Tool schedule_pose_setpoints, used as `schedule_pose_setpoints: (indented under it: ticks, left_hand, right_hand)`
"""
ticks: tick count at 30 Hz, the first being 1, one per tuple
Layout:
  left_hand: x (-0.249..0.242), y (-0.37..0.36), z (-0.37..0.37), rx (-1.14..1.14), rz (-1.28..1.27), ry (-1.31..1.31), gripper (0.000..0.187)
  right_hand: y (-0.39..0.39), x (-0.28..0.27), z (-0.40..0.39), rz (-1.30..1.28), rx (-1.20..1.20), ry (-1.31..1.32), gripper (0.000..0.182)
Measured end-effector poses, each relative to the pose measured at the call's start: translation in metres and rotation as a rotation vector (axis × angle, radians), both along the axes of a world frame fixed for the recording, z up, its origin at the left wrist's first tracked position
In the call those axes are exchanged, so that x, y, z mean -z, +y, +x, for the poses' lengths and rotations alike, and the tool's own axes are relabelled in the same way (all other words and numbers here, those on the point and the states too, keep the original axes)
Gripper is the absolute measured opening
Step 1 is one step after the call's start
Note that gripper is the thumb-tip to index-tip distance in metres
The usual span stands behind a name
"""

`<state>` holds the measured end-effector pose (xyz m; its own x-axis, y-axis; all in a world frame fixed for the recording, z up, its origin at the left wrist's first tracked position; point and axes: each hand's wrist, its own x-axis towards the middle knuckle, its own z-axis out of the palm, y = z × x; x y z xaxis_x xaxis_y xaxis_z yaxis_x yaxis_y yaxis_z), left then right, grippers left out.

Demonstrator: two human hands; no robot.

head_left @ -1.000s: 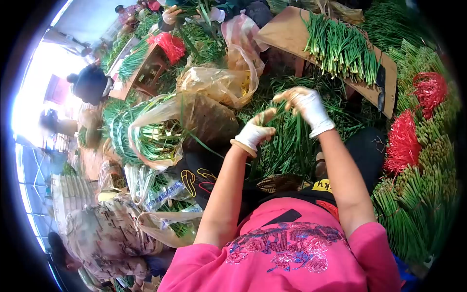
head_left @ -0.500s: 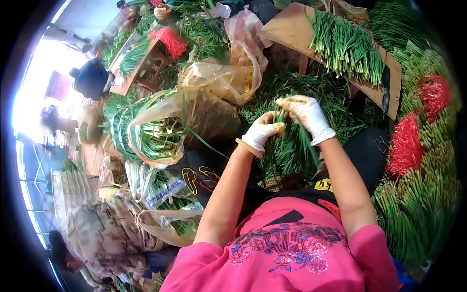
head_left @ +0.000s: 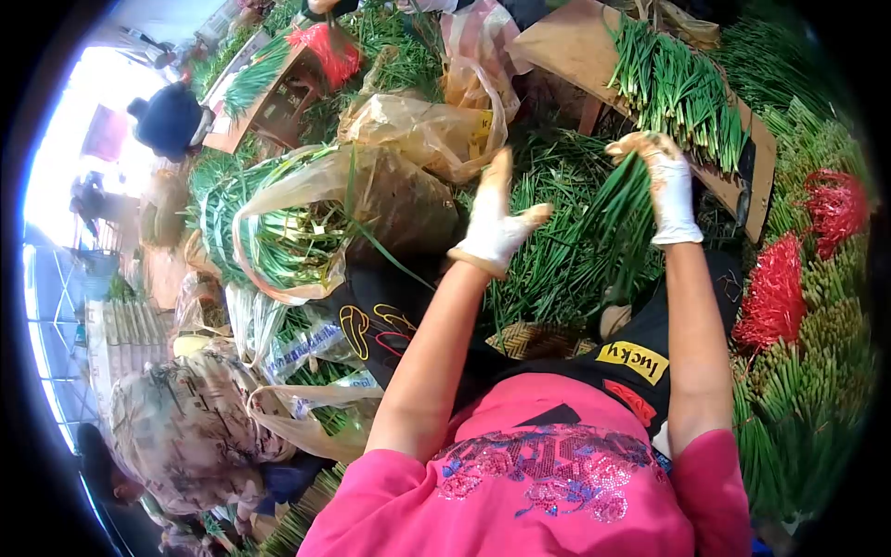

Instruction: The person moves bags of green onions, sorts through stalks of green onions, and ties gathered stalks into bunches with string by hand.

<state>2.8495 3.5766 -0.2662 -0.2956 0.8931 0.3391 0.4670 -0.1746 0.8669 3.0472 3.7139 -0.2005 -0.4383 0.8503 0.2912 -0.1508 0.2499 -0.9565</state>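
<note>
1. The right hand [head_left: 661, 190], in a soiled white glove, grasps a loose bunch of long, slender green stalks [head_left: 624, 202] hanging just off the near edge of the flat tan wooden board [head_left: 566, 42].
2. The white-gloved left hand [head_left: 497, 218] is spread, apparently holding nothing, beside a tangled green leaf heap [head_left: 557, 269].
3. A light, even grip should suit such pliant leaves.

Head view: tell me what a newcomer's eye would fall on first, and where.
Probably the bright pink shirt at the bottom centre, then the shiny red strands lying on stacked green stalks at the right. Near the middle, the white-gloved right hand grips a bunch of long green leaves, while the left hand, also gloved, is open.
</note>
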Motion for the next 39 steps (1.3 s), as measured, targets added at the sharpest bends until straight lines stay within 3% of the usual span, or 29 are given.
schedule_pose_setpoints:
  ticks: [1, 3, 4, 5, 6, 7, 9, 10, 12, 13, 14, 15, 16, 17, 18, 20, 22, 24, 26, 28, 29, 30, 33, 34, 36, 38, 39]
  left_hand:
    - [-0.032, 0.007, 0.019, 0.003, -0.057, 0.172, 0.099]
    - [-0.038, 0.020, 0.051, 0.203, -0.103, 0.048, 0.107]
    - [-0.031, 0.022, 0.057, 0.343, -0.263, -0.098, 0.097]
    - [-0.028, 0.016, 0.057, 0.300, -0.568, 0.013, 0.078]
    - [0.015, 0.018, 0.049, 0.333, -0.726, 0.211, 0.055]
    - [0.044, 0.003, 0.035, 0.379, -0.749, 0.426, 0.043]
    - [0.049, -0.020, 0.003, 0.531, -1.199, 0.593, 0.028]
    - [0.062, -0.031, -0.017, 0.357, -1.198, 0.503, 0.028]
    - [0.066, -0.025, -0.043, 0.062, -0.775, 0.463, 0.032]
    - [0.057, -0.014, -0.050, -0.040, -0.384, 0.486, 0.035]
    - [0.027, 0.004, -0.047, -0.059, -0.046, 0.428, 0.038]
    - [-0.008, 0.014, -0.036, -0.048, 0.011, 0.416, 0.047]
    - [-0.039, 0.026, -0.023, 0.154, 0.050, 0.180, 0.060]
    - [-0.063, 0.028, -0.008, 0.273, 0.138, 0.221, 0.074]
    - [-0.062, 0.025, 0.006, 0.283, 0.060, 0.286, 0.085]
    - [-0.041, 0.022, 0.027, 0.444, -0.093, -0.115, 0.090]
    - [-0.050, 0.000, 0.038, 0.743, -0.595, -0.943, 0.096]
    - [-0.064, -0.019, 0.051, 0.889, -0.618, -1.272, 0.092]
    - [-0.059, -0.036, 0.068, 0.882, -0.587, -1.466, 0.085]
    - [-0.053, -0.044, 0.068, 0.803, -0.691, -1.472, 0.074]
    - [-0.062, -0.042, 0.064, 0.662, -0.754, -1.385, 0.055]
    - [-0.060, -0.042, 0.058, 0.543, -0.740, -1.294, 0.036]
    - [-0.041, -0.036, 0.038, 0.301, -0.639, -1.112, 0.030]
    - [-0.033, -0.035, 0.030, 0.294, -0.612, -1.102, 0.030]
    - [-0.025, -0.029, 0.026, 0.270, -0.611, -0.991, 0.028]
    - [-0.024, -0.029, 0.026, 0.273, -0.614, -0.866, 0.027]
    - [-0.024, -0.031, 0.019, 0.295, -0.627, -0.805, 0.029]
  right_hand:
    - [-0.013, 0.002, -0.013, -0.105, -0.002, 0.050, 0.021]
    - [-0.024, -0.002, -0.033, -0.230, -0.058, 0.201, 0.022]
    - [-0.031, -0.012, -0.032, -0.198, 0.120, 0.235, 0.022]
    - [-0.020, -0.017, -0.024, -0.245, 0.155, 0.241, 0.022]
    - [-0.001, -0.018, -0.009, -0.288, 0.199, 0.251, 0.022]
    - [0.020, -0.016, 0.010, -0.259, 0.227, 0.365, 0.021]
    - [0.046, -0.023, 0.044, -0.207, 0.293, 0.468, 0.021]
    - [0.051, -0.033, 0.055, -0.195, 0.328, 0.457, 0.021]
    - [0.053, -0.038, 0.057, -0.214, 0.235, 0.435, 0.021]
    - [0.051, -0.034, 0.052, -0.224, 0.181, 0.415, 0.021]
    - [0.048, -0.028, 0.043, -0.234, 0.124, 0.396, 0.021]
    - [0.037, -0.027, 0.029, -0.208, 0.171, 0.289, 0.021]
    - [0.026, -0.023, 0.016, -0.292, 0.118, 0.298, 0.018]
    - [0.021, -0.014, 0.007, -0.389, 0.053, 0.312, 0.017]
    - [0.015, -0.010, -0.002, -0.486, -0.013, 0.326, 0.016]
    - [0.003, -0.007, -0.018, -0.648, -0.027, 0.478, 0.016]
    - [0.001, -0.004, -0.024, -0.709, -0.170, 0.611, 0.015]
    - [0.003, 0.001, -0.033, -0.755, -0.187, 0.671, 0.014]
    - [0.001, 0.002, -0.041, -0.772, -0.175, 0.644, 0.013]
    - [0.002, 0.009, -0.044, -0.749, -0.205, 0.540, 0.020]
    - [-0.010, -0.011, -0.044, -0.754, -0.079, 0.324, 0.031]
    - [-0.005, -0.002, -0.041, -0.585, -0.197, 0.262, 0.055]
    - [-0.001, 0.017, -0.012, -0.652, -0.239, -0.028, 0.086]
    - [-0.005, 0.027, -0.008, -0.754, -0.302, 0.019, 0.080]
    - [-0.039, 0.032, -0.017, -0.654, -0.281, -0.211, 0.079]
    - [-0.061, 0.008, -0.024, -0.490, -0.399, -0.634, 0.051]
    - [-0.059, 0.034, -0.022, -0.511, -0.429, -0.586, 0.030]
